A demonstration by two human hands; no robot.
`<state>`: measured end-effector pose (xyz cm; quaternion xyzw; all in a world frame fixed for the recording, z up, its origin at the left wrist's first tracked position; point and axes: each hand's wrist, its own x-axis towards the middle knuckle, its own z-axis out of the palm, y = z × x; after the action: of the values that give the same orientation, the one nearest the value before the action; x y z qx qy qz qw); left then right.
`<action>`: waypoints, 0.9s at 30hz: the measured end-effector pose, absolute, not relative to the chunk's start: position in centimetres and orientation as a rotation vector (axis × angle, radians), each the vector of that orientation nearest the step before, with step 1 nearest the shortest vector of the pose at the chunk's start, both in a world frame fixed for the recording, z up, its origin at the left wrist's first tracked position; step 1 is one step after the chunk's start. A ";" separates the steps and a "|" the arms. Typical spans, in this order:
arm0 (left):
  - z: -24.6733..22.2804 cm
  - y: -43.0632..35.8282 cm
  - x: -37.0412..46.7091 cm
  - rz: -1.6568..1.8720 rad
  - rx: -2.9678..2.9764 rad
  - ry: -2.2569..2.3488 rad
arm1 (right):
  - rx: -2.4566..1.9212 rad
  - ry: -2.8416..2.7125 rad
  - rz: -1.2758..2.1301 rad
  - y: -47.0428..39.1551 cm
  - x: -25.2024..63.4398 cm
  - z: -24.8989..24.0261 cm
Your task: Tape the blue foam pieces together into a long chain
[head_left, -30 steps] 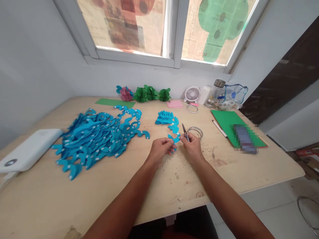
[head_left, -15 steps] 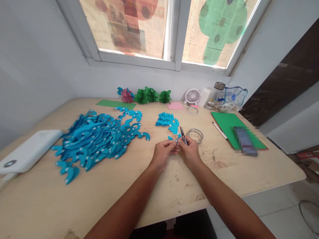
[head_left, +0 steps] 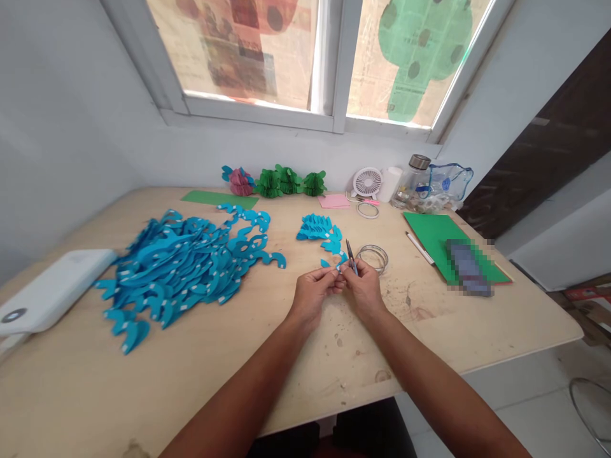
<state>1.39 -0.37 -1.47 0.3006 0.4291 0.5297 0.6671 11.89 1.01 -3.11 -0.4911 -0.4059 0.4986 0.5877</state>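
Near the middle of the table, my left hand [head_left: 315,289] and my right hand [head_left: 365,286] meet at their fingertips. Dark pointed tweezers or scissors [head_left: 351,254] stick up out of my right hand, tips pointing away from me. A small blue paper piece [head_left: 340,268] sits between the two hands, pinched by my left fingers and touching my right ones; the fingers partly hide it. Just beyond lies a short chain of folded blue paper pieces [head_left: 315,228]. A large heap of blue curved paper pieces with white squares [head_left: 191,261] spreads to the left.
Wire-like rings [head_left: 373,259] lie right of my hands. A white power bank [head_left: 57,289] is far left. Green sheets [head_left: 429,232] with a blurred phone [head_left: 468,267] and a pen [head_left: 420,248] are right. Paper figures [head_left: 286,182], a fan [head_left: 367,183] and a bottle [head_left: 410,181] line the back.
The view has shifted slightly. Both hands stay together in nearly the same place, and the small blue piece between them has moved very little.
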 end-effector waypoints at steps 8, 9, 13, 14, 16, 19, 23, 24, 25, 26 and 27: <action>-1.8 -0.3 1.5 1.193 0.640 0.915 | -1.126 -0.907 1.165 0.8 11.7 -2.8; -1.8 -0.3 1.5 1.195 0.634 0.905 | -1.126 -0.911 1.159 0.8 11.8 -2.7; -1.9 -0.4 1.6 1.190 0.623 0.877 | -1.130 -0.948 1.130 0.7 11.9 -2.8; -1.9 -0.4 1.6 1.191 0.628 0.878 | -1.132 -0.955 1.124 0.7 11.9 -2.8; -2.0 -0.4 1.6 1.197 0.637 0.885 | -1.136 -0.959 1.114 0.7 11.9 -2.9; -2.0 -0.4 1.7 1.208 0.630 0.883 | -1.135 -0.969 1.099 0.7 11.9 -2.9; -2.0 -0.4 1.8 1.209 0.611 0.871 | -1.121 -0.987 1.083 0.7 11.9 -2.8; -2.0 -0.4 1.8 1.211 0.607 0.866 | -1.121 -0.988 1.080 0.7 11.9 -2.8; -2.0 -0.4 1.8 1.213 0.602 0.861 | -1.123 -0.989 1.077 0.7 11.9 -2.8; -2.0 -0.4 1.8 1.214 0.598 0.855 | -1.126 -0.990 1.072 0.7 11.9 -2.8; -2.0 -0.5 1.8 1.215 0.595 0.851 | -1.130 -0.993 1.067 0.7 11.9 -2.9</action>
<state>1.82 -0.47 -2.01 0.2667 0.3817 0.5447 0.6975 11.90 0.72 -2.88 -0.4884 -0.4291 0.4610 0.6040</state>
